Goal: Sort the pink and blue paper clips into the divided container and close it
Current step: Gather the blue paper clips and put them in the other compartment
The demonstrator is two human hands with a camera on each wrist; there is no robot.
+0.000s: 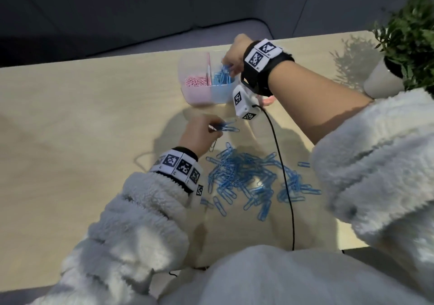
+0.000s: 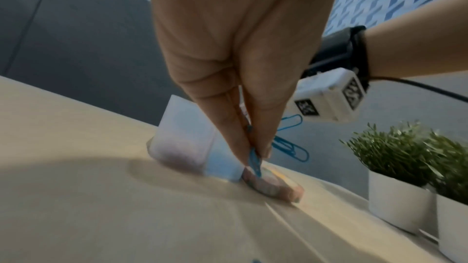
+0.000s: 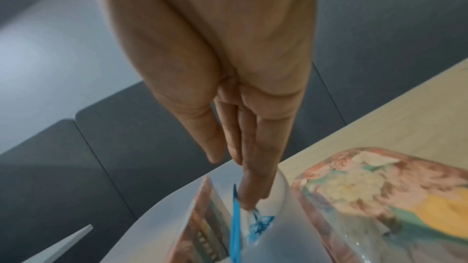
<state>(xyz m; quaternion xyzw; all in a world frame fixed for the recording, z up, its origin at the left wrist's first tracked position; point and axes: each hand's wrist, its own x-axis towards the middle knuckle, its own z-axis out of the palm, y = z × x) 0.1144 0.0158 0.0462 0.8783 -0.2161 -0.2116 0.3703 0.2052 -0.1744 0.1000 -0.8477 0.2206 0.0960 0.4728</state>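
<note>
Your left hand (image 1: 201, 136) is hovering just above the table (image 1: 82, 121) with thumb and fingers clamped on a small bunch of blue paper clips (image 1: 226, 127). They stick out sideways from your fingertips, and one more dangles under the hand.

Your right hand (image 1: 234, 52) is over the divided container (image 1: 206, 99) at the far edge, with the fingers straight, pressed together and pointing down into the right-hand section. A few blue clips (image 1: 226, 68) are right at the fingertips. The wrist view is smeared, so I honestly can't tell if you're pinching them or they're just touching.

Inside the container, the pink paper clips (image 1: 196, 81) sit in the left section and a blue heap (image 1: 220, 80) in the right, with a divider between them. The floral lid (image 3: 380, 197) lies flat on the table just beside the container, so it's not closed yet.

A big loose pile of blue clips (image 1: 249, 177) is spread out near you between your arms, with a black cable (image 1: 284, 177) running across it. A potted plant (image 1: 411, 46) stands at the far right.
</note>
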